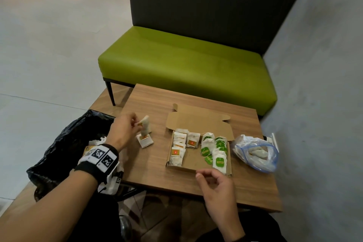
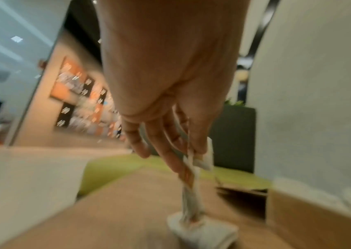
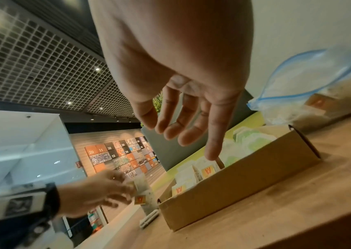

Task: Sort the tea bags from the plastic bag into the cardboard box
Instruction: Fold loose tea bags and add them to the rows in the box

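Two white paper tea bags (image 1: 145, 126) hang pinched in the left hand (image 1: 123, 130) near the wooden table's (image 1: 155, 165) left edge; the right hand (image 1: 217, 186), loosely curled, holds nothing beside the open brown cardboard box (image 1: 194, 158).

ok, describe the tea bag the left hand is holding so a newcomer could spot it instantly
Start at the wooden table and find the open cardboard box in its middle. Left of the box, the left hand pinches a tea bag lifted above a small stack on the table. It has an orange tag and is the only bag off the surface, unlike those lying in the box.
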{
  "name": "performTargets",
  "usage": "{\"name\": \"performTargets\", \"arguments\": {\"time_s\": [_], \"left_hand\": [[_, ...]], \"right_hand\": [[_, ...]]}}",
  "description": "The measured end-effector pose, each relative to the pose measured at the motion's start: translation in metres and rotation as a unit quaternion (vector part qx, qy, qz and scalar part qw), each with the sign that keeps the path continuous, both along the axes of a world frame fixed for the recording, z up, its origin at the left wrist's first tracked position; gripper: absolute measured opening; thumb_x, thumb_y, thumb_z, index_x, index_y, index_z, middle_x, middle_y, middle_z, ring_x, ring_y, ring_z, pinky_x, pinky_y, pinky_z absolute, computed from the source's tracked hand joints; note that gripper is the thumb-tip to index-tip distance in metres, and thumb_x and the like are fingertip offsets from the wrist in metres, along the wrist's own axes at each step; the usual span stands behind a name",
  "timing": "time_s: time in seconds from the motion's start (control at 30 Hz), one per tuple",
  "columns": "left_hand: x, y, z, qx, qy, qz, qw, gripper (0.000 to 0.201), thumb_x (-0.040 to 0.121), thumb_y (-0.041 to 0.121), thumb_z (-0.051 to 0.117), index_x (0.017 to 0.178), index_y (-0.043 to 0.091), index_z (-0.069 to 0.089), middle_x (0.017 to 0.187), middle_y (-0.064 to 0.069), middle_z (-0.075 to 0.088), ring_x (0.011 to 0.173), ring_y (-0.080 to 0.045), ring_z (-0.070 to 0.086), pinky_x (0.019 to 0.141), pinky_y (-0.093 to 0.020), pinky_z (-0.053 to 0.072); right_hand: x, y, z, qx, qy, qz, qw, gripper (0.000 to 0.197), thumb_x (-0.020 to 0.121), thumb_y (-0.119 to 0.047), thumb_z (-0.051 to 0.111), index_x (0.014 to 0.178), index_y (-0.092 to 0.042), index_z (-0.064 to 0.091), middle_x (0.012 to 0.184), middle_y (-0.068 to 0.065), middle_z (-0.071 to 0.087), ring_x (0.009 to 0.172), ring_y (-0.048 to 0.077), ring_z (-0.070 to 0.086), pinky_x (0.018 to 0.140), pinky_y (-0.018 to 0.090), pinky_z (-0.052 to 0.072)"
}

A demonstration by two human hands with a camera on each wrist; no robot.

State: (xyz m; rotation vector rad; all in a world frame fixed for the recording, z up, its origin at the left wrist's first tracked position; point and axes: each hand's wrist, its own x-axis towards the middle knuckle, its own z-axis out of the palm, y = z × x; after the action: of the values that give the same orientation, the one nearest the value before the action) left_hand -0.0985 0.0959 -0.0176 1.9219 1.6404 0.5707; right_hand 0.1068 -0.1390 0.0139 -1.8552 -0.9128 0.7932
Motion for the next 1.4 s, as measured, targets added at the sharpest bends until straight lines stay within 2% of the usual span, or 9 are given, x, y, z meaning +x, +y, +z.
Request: {"name": "performTargets", "arguments": {"time_s": [0.17, 0.27, 0.37, 0.57, 0.73, 0.83, 1.03, 1.23, 1.4], "left_hand": [[0.021, -0.046, 0.051, 0.049, 0.064, -0.254, 0.964, 0.020, 0.090, 0.022, 0.069, 0.088, 0.038, 0.059, 0.082, 0.019, 0.059, 0.077, 0.003, 0.057, 0.067, -0.017, 0.043], [0.042, -0.067, 0.065, 0.033, 0.065, -0.344, 0.936, 0.011, 0.089, 0.019, 0.070, 0.097, 0.027, 0.069, 0.086, 0.016, 0.060, 0.076, 0.003, 0.054, 0.066, -0.010, 0.039], [0.054, -0.071, 0.064, 0.013, 0.050, -0.366, 0.929, 0.013, 0.086, 0.018, 0.074, 0.098, 0.020, 0.068, 0.089, 0.007, 0.067, 0.079, -0.006, 0.061, 0.068, -0.018, 0.047], [0.058, -0.071, 0.055, -0.040, -0.063, -0.342, 0.937, 0.033, 0.080, 0.015, 0.080, 0.105, 0.022, 0.059, 0.085, 0.007, 0.066, 0.072, -0.002, 0.061, 0.065, -0.012, 0.047], [0.062, -0.074, 0.035, -0.065, -0.153, -0.263, 0.950, 0.017, 0.085, 0.021, 0.076, 0.099, 0.019, 0.068, 0.085, 0.003, 0.070, 0.073, -0.008, 0.066, 0.072, -0.031, 0.058], [0.069, -0.079, 0.024, -0.070, -0.171, -0.254, 0.949, 0.006, 0.088, 0.017, 0.072, 0.092, 0.014, 0.069, 0.079, 0.000, 0.071, 0.071, -0.015, 0.068, 0.071, -0.035, 0.058], [0.061, -0.069, 0.002, -0.076, -0.183, -0.123, 0.973, 0.008, 0.090, 0.016, 0.070, 0.096, 0.020, 0.065, 0.087, 0.001, 0.068, 0.073, -0.016, 0.066, 0.071, -0.032, 0.057], [0.028, -0.032, -0.001, -0.074, -0.089, 0.022, 0.993, 0.008, 0.087, 0.010, 0.065, 0.092, 0.016, 0.062, 0.083, 0.003, 0.062, 0.088, -0.022, 0.064, 0.071, -0.029, 0.044], [0.014, -0.014, -0.002, -0.108, 0.061, 0.036, 0.992, 0.040, 0.092, 0.020, 0.065, 0.128, 0.006, 0.057, 0.126, -0.012, 0.061, 0.115, -0.026, 0.056, 0.083, -0.027, 0.039]], "right_hand": [[-0.002, 0.017, 0.011, 0.063, -0.203, 0.101, 0.972, 0.021, 0.089, -0.037, 0.064, 0.110, -0.039, 0.066, 0.105, -0.025, 0.056, 0.103, -0.001, 0.056, 0.082, 0.023, 0.052], [-0.002, 0.033, 0.017, 0.061, -0.283, 0.171, 0.942, 0.030, 0.092, -0.042, 0.061, 0.122, -0.038, 0.062, 0.109, -0.021, 0.050, 0.107, 0.000, 0.048, 0.083, 0.022, 0.047], [0.002, 0.046, 0.019, 0.026, -0.319, 0.198, 0.927, 0.026, 0.094, -0.042, 0.058, 0.119, -0.036, 0.063, 0.103, -0.020, 0.051, 0.099, 0.001, 0.047, 0.080, 0.024, 0.046], [0.015, 0.056, 0.006, 0.002, -0.213, 0.174, 0.961, 0.009, 0.091, -0.034, 0.066, 0.095, -0.029, 0.072, 0.080, -0.013, 0.064, 0.068, 0.003, 0.054, 0.061, 0.025, 0.045], [0.021, 0.059, -0.001, 0.022, -0.015, 0.093, 0.995, 0.005, 0.089, -0.017, 0.071, 0.090, -0.022, 0.073, 0.082, 0.000, 0.070, 0.074, 0.019, 0.067, 0.068, 0.039, 0.061], [0.023, 0.062, -0.006, 0.010, -0.018, 0.101, 0.995, 0.004, 0.089, -0.018, 0.072, 0.086, -0.021, 0.073, 0.080, 0.003, 0.070, 0.076, 0.027, 0.068, 0.069, 0.044, 0.059], [0.048, 0.083, -0.030, -0.073, -0.041, 0.022, 0.996, 0.020, 0.094, -0.018, 0.066, 0.074, -0.019, 0.068, 0.075, 0.005, 0.070, 0.057, 0.017, 0.062, 0.060, 0.046, 0.059], [0.055, 0.110, -0.050, -0.164, -0.018, 0.011, 0.986, 0.019, 0.095, -0.015, 0.065, 0.077, -0.008, 0.066, 0.078, 0.018, 0.071, 0.051, 0.022, 0.060, 0.050, 0.039, 0.058], [0.052, 0.125, -0.059, -0.163, -0.029, -0.009, 0.986, 0.021, 0.093, -0.016, 0.068, 0.073, -0.012, 0.065, 0.078, 0.018, 0.073, 0.053, 0.024, 0.061, 0.055, 0.044, 0.059]]}}
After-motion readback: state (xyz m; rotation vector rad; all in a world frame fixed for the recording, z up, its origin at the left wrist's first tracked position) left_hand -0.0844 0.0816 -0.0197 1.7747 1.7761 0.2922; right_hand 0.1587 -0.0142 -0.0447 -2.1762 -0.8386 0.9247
